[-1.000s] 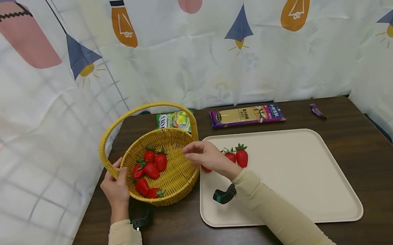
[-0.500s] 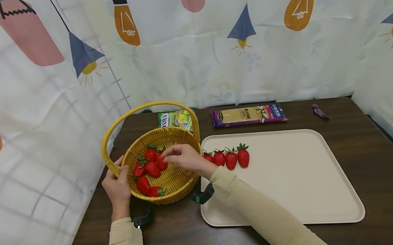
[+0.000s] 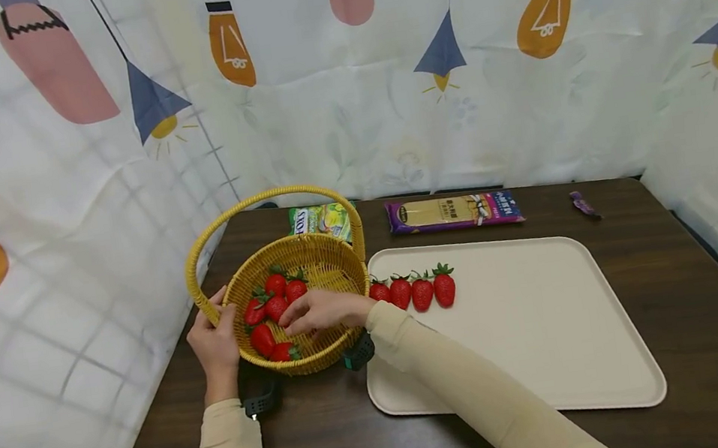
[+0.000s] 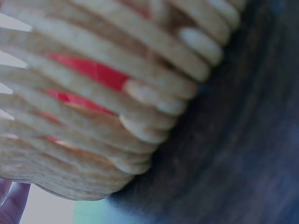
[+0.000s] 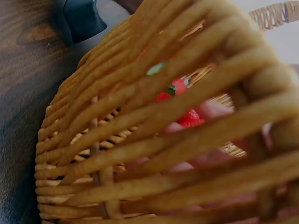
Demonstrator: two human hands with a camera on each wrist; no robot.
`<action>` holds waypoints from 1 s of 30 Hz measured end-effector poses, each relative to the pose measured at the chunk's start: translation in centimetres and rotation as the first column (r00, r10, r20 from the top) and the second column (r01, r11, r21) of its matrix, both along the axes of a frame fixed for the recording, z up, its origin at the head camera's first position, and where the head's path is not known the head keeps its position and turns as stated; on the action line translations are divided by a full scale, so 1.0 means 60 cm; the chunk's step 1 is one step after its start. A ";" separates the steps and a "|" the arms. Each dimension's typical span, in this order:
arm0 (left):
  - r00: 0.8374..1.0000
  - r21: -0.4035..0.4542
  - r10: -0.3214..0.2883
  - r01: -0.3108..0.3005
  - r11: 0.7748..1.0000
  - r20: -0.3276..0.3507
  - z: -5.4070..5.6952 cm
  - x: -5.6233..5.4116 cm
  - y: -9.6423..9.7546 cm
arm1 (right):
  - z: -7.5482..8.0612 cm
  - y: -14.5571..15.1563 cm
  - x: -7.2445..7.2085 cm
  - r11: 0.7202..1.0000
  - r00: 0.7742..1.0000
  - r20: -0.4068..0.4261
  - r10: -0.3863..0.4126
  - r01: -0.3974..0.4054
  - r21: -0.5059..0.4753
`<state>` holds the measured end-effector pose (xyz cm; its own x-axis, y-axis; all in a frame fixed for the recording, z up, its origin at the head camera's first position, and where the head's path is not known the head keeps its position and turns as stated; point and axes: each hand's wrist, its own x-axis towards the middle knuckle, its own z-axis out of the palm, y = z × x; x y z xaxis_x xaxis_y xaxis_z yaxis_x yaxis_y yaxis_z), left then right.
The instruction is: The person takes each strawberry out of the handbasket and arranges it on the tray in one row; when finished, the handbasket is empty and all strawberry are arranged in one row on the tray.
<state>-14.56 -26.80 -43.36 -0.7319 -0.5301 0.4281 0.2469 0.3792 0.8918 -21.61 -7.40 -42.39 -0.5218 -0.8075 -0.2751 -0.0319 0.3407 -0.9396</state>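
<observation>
A yellow wicker basket (image 3: 340, 336) with a tall hoop handle leans toward me at the left of the table. My left hand (image 3: 213, 345) grips its left rim beside the handle's base. Several red strawberries (image 3: 261, 339) lie in the left part of the basket. Over the rim from the right reaches my right hand (image 3: 326, 310), fingertips right at the strawberries and nothing seen gripped between them. Through the weave in the right wrist view, a strawberry (image 5: 190, 119) shows close to the fingers. A row of several strawberries (image 3: 422, 294) lies on the beige tray (image 3: 517, 339).
Behind the basket lies a green candy bag (image 3: 321, 220). A purple packet of noodles (image 3: 455, 212) lies behind the tray, and a small purple wrapped candy (image 3: 584, 205) sits at the back right. A patterned curtain (image 3: 346, 127) encloses the dark wooden table (image 3: 333, 439).
My right hand has moved left from the tray's edge into the basket and down to the strawberries, uncovering the row on the tray. The left hand keeps its grip.
</observation>
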 end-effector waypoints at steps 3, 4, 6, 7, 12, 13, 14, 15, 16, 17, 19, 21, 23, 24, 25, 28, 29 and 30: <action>1.000 0.005 -0.005 0.005 1.000 -0.006 -0.001 0.001 -0.001 | 0.000 -0.004 -0.001 0.995 0.996 -0.019 0.090 -0.090 0.034; 1.000 0.007 -0.005 0.005 1.000 -0.004 -0.002 0.002 -0.001 | 0.000 -0.005 -0.001 0.992 0.993 -0.028 0.117 -0.116 0.043; 1.000 0.007 -0.001 0.001 1.000 0.003 -0.001 0.004 -0.001 | 0.000 -0.005 0.000 0.985 0.985 -0.052 0.167 -0.164 0.057; 1.000 0.005 0.002 -0.002 1.000 0.007 -0.002 0.004 -0.001 | 0.001 -0.006 0.000 0.981 0.981 -0.059 0.187 -0.183 0.061; 1.000 -0.003 0.010 -0.010 1.000 0.012 -0.003 0.002 -0.004 | 0.004 -0.007 0.002 0.967 0.964 -0.083 0.252 -0.247 0.070; 1.000 -0.005 0.011 -0.011 1.000 0.010 -0.004 0.001 -0.004 | 0.005 -0.008 0.002 0.964 0.961 -0.086 0.261 -0.255 0.077; 1.000 -0.004 0.011 -0.011 1.000 0.007 -0.004 0.001 -0.005 | 0.005 -0.008 0.002 0.961 0.959 -0.086 0.270 -0.263 0.085; 1.000 -0.006 0.012 -0.012 1.000 0.007 -0.004 0.001 -0.005 | 0.006 -0.010 0.002 0.958 0.956 -0.083 0.280 -0.272 0.092; 1.000 -0.008 0.013 -0.013 1.000 0.006 -0.004 0.000 -0.006 | 0.006 -0.011 0.002 0.956 0.956 -0.073 0.286 -0.278 0.097; 1.000 -0.008 0.013 -0.013 1.000 0.005 -0.005 0.000 -0.006 | 0.006 -0.012 0.002 0.954 0.955 -0.064 0.290 -0.283 0.103; 1.000 -0.008 0.013 -0.013 1.000 0.008 -0.011 -0.004 -0.010 | 0.005 -0.016 0.002 0.951 0.954 -0.050 0.295 -0.288 0.111; 1.000 -0.011 0.017 -0.017 1.000 0.013 -0.021 -0.009 -0.016 | 0.003 -0.019 0.001 0.948 0.951 -0.058 0.302 -0.294 0.120; 1.000 -0.011 0.021 -0.021 1.000 0.010 -0.035 -0.016 -0.023 | 0.000 -0.022 0.000 0.946 0.946 -0.093 0.310 -0.297 0.133; 1.000 -0.010 0.022 -0.022 1.000 0.007 -0.041 -0.020 -0.027 | -0.001 -0.022 0.000 0.944 0.942 -0.114 0.315 -0.299 0.137; 1.000 -0.010 0.023 -0.023 1.000 0.002 -0.046 -0.022 -0.029 | -0.003 -0.023 -0.001 0.942 0.937 -0.135 0.322 -0.304 0.140; 1.000 -0.013 0.028 -0.028 1.000 -0.015 -0.053 -0.027 -0.031 | -0.006 -0.024 -0.003 0.939 0.926 -0.173 0.337 -0.316 0.137; 0.999 -0.013 0.029 -0.029 0.999 -0.017 -0.052 -0.027 -0.031 | -0.006 -0.023 -0.004 0.938 0.924 -0.174 0.340 -0.321 0.132; 0.999 -0.017 0.030 -0.030 0.999 -0.016 -0.052 -0.028 -0.031 | -0.007 -0.023 -0.004 0.938 0.924 -0.172 0.342 -0.324 0.125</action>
<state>-16.25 -28.65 -46.48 -0.7085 -0.5447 0.4487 0.2494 0.4016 0.8812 -21.85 -8.80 -42.79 -0.2763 -0.9195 -0.2796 -0.3319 0.3643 -0.8701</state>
